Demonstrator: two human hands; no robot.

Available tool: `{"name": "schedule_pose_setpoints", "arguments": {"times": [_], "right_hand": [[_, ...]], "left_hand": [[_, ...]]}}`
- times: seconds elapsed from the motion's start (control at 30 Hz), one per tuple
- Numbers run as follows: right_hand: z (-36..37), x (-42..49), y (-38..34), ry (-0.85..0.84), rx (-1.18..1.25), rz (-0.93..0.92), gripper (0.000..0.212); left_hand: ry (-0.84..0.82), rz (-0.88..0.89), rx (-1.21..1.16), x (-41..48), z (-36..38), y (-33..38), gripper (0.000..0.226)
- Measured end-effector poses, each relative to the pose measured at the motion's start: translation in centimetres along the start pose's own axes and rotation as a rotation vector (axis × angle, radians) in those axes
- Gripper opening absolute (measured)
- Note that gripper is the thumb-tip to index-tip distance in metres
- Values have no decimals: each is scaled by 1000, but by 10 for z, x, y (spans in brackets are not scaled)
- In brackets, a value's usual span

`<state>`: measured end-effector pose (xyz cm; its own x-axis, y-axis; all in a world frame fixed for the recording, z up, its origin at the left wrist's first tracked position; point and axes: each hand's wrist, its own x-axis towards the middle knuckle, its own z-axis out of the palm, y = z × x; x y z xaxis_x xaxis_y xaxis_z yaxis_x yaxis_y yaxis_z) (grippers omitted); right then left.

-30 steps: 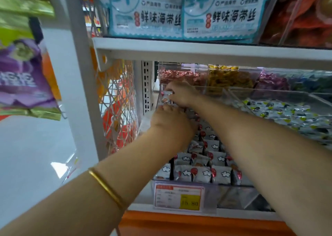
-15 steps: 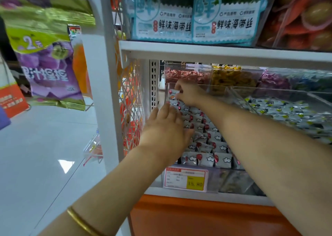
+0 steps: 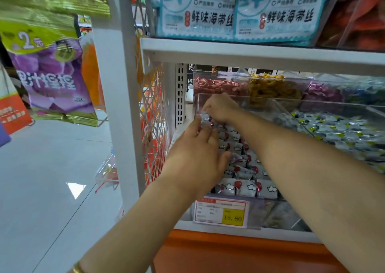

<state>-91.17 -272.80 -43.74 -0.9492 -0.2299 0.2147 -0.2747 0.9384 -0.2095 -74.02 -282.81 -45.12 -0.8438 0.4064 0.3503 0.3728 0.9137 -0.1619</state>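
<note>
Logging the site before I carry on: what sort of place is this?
Probably a shop's snack aisle: clear plastic bins of small white-wrapped sweets, a red-and-yellow price tag marked 15.80, purple hanging snack bag.

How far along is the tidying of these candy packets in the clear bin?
Done: the front rows stand in neat lines. In hand: the right hand pinches a packet at the back of the bin; the left hand rests on the rows. Left: seemingly the back rows, partly hidden.
</note>
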Motion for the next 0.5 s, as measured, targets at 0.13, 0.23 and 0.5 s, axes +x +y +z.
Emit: {"name": "schedule_pose_setpoints", "arguments": {"times": [0.13,0.23,0.5], "right_hand": [[-36,-37,6,217,302,66,30],[-51,-92,8,263,387,16,30],[-36,-216,-2,193,340,-128,22]], "left_hand": [[32,-2,-186,-1,3,-3,57],[73,-53,-368,-8,5,-6,51],[6,-76,-310,-51,5,0,55]]}}
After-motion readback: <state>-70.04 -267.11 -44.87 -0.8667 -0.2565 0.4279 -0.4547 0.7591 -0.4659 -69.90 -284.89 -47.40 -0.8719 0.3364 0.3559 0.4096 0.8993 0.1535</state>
